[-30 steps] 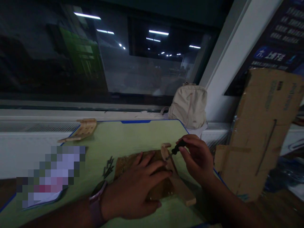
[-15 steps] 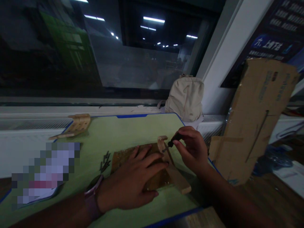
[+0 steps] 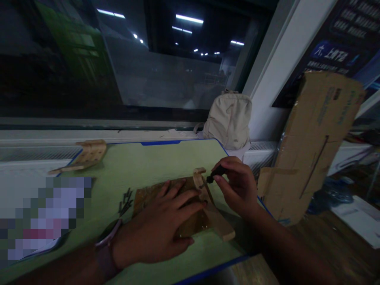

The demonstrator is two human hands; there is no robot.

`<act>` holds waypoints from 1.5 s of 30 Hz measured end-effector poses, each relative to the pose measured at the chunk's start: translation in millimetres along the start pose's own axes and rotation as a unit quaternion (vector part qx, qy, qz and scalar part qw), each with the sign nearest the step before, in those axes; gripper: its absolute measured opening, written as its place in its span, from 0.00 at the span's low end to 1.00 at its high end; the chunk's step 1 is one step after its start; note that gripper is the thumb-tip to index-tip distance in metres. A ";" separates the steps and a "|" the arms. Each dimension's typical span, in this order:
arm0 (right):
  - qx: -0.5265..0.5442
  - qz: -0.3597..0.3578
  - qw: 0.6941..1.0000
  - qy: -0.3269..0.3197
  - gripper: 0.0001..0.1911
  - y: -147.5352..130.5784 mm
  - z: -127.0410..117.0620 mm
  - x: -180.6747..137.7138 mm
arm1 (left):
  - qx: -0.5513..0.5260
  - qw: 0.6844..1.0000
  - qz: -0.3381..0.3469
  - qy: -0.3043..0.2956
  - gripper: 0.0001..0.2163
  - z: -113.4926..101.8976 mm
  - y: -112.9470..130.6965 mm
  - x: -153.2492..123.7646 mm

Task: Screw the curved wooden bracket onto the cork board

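Observation:
My left hand lies flat with fingers spread over a brown, tape-covered piece of cardboard. Its fingertips reach the edge of a light wooden piece with a curved hook-like end. Pinched between the thumb and fingers of my right hand is a small black-handled screwdriver, tilted down toward the wood near the curved end. Its thin shaft is hard to make out in the dim light. Several dark screws lie loose left of the cardboard.
A curved wooden piece with holes rests at the far left corner of the green table. A blurred-out sheet lies at the left. Behind the table is a beige backpack; a tall cardboard box stands to the right.
The whole view has shifted a little, so everything sits slightly farther left. Both hands keep nearly the same positions; the right still grips the screwdriver by the wood, its shaft now less visible.

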State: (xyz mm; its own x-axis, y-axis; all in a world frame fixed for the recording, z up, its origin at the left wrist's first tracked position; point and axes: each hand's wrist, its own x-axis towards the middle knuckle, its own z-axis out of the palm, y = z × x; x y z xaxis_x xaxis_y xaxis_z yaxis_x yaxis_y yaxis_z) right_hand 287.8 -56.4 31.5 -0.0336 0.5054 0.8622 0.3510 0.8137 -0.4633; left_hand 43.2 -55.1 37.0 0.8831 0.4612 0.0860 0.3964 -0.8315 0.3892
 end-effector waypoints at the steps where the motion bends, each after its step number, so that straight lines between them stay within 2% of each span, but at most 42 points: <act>1: -0.026 -0.010 1.000 0.000 0.19 1.0 -1.1 1.2 | 0.000 1.000 0.002 0.001 0.36 0.1 -0.3 0.2; 5: -0.062 0.002 0.998 -0.020 0.16 4.1 -4.2 3.9 | 0.001 1.000 0.008 0.005 0.36 0.1 -0.9 0.5; 11: 0.046 0.072 0.996 -0.038 0.18 2.6 -0.5 0.9 | -0.003 1.000 0.009 0.009 0.36 -1.7 -0.4 0.7; 18: 0.046 0.071 0.996 0.032 0.12 4.0 3.0 3.8 | -0.003 1.000 0.011 0.015 0.37 2.1 -2.0 -0.4; 27: 0.065 0.130 0.989 0.014 0.13 5.4 5.6 0.3 | -0.002 1.000 0.014 0.017 0.36 -0.3 -0.5 -0.1; 29: 0.059 0.114 0.991 0.037 0.13 5.9 5.4 -0.9 | -0.002 1.000 0.016 0.021 0.36 -0.4 -0.2 -0.7; 31: 0.022 0.060 0.997 0.053 0.14 7.5 3.3 -1.9 | -0.002 1.000 0.015 0.020 0.36 -0.4 0.1 -0.8; 34: -0.039 -0.004 0.998 0.044 0.14 10.2 -1.4 -3.5 | -0.003 1.000 0.009 0.015 0.36 -0.4 0.0 0.1; 37: -0.040 0.014 0.999 0.026 0.14 8.7 -2.7 -4.7 | -0.002 1.000 0.007 0.008 0.36 0.0 -0.7 0.9; 41: 0.034 0.061 0.998 -0.008 0.15 1.7 3.0 -3.1 | -0.002 1.000 0.010 0.012 0.36 0.5 -0.7 0.2; 45: 0.046 0.056 0.997 0.026 0.14 0.9 5.9 0.0 | -0.004 1.000 0.003 0.008 0.37 -1.1 1.7 -0.6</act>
State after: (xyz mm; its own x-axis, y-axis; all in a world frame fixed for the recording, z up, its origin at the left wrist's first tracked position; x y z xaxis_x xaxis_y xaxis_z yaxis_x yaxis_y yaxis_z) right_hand 282.6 -53.9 29.8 0.0510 0.5808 0.8124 0.2618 0.7773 -0.5721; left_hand 43.0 -56.5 38.7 0.8814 0.4608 0.1036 0.3885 -0.8320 0.3961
